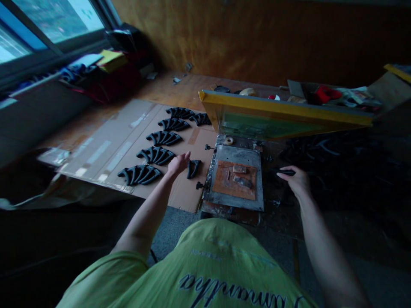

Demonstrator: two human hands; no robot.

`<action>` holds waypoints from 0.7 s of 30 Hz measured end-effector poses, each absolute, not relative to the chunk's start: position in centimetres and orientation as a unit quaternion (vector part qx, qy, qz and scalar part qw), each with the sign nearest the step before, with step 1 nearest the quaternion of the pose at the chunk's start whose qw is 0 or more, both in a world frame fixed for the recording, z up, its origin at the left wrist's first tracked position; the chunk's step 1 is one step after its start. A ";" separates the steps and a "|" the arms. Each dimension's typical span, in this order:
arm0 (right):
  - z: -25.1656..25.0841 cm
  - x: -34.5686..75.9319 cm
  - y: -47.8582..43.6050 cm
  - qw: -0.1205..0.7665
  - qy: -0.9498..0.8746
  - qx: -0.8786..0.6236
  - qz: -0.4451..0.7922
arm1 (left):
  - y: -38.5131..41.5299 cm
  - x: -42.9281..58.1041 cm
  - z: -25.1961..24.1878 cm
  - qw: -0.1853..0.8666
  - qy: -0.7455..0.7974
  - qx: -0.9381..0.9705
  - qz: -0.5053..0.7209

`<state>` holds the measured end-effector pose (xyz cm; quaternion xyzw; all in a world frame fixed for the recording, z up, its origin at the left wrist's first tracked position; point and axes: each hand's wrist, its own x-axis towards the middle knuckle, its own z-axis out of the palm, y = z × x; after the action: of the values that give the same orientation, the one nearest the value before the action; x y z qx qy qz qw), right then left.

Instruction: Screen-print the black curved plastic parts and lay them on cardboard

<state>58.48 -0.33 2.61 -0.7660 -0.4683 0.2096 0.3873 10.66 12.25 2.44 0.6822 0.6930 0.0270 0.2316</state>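
Observation:
My left hand [179,163] is over the cardboard, fingers loosely stretched out and nothing seen in them. Just right of its fingertips a single black curved, triangular plastic piece [193,169] lies flat. Similar black pieces lie nested in fanned rows to the left, such as the nearest row [139,174] and a farther row [164,138]. On the right, my right hand [297,179] pinches a dark plastic piece [285,172] between thumb and fingers; its full shape is hard to see. Between the hands sits a metal printing base [237,154] with a brown plate [220,188] bearing small blocks [242,182].
A yellow-edged screen frame [289,109] is tilted up behind the base. A dark heap of black pieces [330,149] lies at the right. Black knobs [199,185] stick out left of the base. A tape roll [229,140] sits at its back. Cardboard [128,124] covers the left table.

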 end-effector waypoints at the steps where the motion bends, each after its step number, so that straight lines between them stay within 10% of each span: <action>1: 2.7 57.0 -0.3 0.395 -0.473 -0.751 0.236 | 12.7 11.0 3.5 0.265 0.686 0.670 0.101; 8: 0.5 47.3 0.5 0.388 -0.521 -0.658 0.381 | 13.8 14.3 12.4 0.407 0.534 0.581 0.460; 21: 1.5 44.4 1.2 0.015 -0.733 -0.680 0.019 | 13.6 21.0 17.6 0.399 0.425 0.649 0.490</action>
<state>44.35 1.15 1.52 -0.6798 -0.7330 0.0188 0.0152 20.99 13.62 17.59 0.6486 0.4246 0.4901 0.3985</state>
